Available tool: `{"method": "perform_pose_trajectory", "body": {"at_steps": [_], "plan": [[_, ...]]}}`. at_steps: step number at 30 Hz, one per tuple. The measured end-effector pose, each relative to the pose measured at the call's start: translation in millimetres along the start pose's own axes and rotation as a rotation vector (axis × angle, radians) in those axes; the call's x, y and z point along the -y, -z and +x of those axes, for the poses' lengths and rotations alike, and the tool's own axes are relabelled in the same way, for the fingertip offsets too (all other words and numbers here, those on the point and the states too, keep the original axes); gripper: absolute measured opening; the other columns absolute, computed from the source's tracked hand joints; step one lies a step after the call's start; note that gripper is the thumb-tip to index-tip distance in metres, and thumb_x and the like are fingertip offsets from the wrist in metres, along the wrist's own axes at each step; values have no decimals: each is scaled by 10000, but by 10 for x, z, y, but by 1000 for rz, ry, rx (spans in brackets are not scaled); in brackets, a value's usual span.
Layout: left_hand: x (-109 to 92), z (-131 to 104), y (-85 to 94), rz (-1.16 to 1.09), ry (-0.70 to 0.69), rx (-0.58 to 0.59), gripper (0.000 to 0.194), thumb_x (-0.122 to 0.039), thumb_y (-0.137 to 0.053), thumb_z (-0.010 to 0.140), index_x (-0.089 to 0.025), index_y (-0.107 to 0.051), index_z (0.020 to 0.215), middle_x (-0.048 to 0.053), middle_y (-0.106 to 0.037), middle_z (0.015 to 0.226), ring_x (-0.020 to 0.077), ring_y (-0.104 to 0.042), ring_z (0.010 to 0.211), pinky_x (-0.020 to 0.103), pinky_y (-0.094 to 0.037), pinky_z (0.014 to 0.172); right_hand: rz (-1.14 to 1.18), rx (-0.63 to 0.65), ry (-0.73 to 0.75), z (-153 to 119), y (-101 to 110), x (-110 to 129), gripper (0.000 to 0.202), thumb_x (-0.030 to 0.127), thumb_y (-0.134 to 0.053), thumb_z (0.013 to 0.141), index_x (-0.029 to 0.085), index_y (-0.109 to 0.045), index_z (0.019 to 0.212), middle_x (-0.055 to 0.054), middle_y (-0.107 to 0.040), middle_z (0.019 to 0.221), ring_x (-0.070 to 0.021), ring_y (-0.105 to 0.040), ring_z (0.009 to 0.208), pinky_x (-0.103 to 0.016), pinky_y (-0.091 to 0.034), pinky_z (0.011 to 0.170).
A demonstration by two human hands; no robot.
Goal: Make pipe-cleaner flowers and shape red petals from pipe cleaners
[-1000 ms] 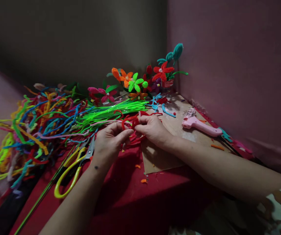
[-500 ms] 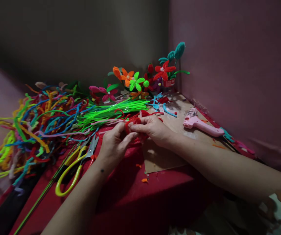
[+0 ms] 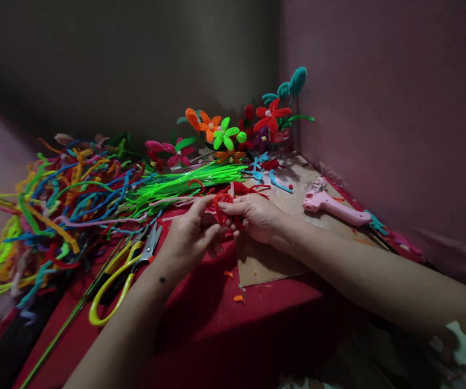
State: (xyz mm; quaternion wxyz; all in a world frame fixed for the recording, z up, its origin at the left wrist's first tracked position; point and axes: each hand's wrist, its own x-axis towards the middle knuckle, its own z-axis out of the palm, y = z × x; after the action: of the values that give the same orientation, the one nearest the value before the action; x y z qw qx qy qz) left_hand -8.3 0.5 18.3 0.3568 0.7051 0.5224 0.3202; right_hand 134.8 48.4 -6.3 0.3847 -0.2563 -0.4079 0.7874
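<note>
As the right hand (image 3: 259, 217) pinches red loops (image 3: 218, 209) — left hand (image 3: 188, 229) curls alongside

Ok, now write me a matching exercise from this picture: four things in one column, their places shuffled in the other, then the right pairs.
Things
1) red fuzzy loop
2) pink plastic gun-shaped tool
3) yellow-handled metal scissors
4) bright green bundle of thin fuzzy stems

Places
A) on the brown cardboard sheet, beyond the right forearm
B) between the hands and the orange and green fuzzy flowers
C) pinched in the right hand
D) just left of the left forearm

Right pairs: 1-C, 2-A, 3-D, 4-B
</note>
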Motion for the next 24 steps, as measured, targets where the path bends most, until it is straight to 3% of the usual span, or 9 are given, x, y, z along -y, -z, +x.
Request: {"method": "perform_pose_trajectory", "body": {"at_steps": [5,12,15,20,24], "plan": [[-8,13,14,-158,138,95,611,-218,-591,720,-223,-329,1273,-55,-573,535,143,-564,364,230,-473,343,42,13,-43,8,-1,22,198,209,-583,776,124,-537,603,21,-505,475,-68,-436,406,-203,-330,406],[-18,15,139,-175,242,222,216,-239,-608,740,-174,-491,910,-29,-581,546,142,-581,401,229,-480,357,-17,1,90,29,36,2,215,250,-635,732,130,-530,588,30,-519,488,-55,-438,397,-197,-337,410],[-40,15,135,-264,286,242,188,-218,-641,719,-154,-527,854,-5,-598,573,137,-590,430,220,-483,371,-50,-32,114,2,11,12,201,223,-613,746,127,-543,583,25,-526,483,-56,-444,387,-197,-360,406],[2,56,53,-683,292,194,261,-304,-612,756,-135,-542,942,70,-645,761,128,-595,472,225,-489,367,-73,1,142,-27,-11,24,155,235,-630,729,129,-565,636,16,-561,515,-72,-478,395,-206,-381,405],[51,99,3,-735,258,64,191,-270,-632,740,-139,-543,846,9,-601,642,91,-533,404,200,-460,324,-108,8,153,-21,-2,5,185,279,-644,720,123,-572,652,11,-570,511,-73,-492,426,-198,-368,435]]}}
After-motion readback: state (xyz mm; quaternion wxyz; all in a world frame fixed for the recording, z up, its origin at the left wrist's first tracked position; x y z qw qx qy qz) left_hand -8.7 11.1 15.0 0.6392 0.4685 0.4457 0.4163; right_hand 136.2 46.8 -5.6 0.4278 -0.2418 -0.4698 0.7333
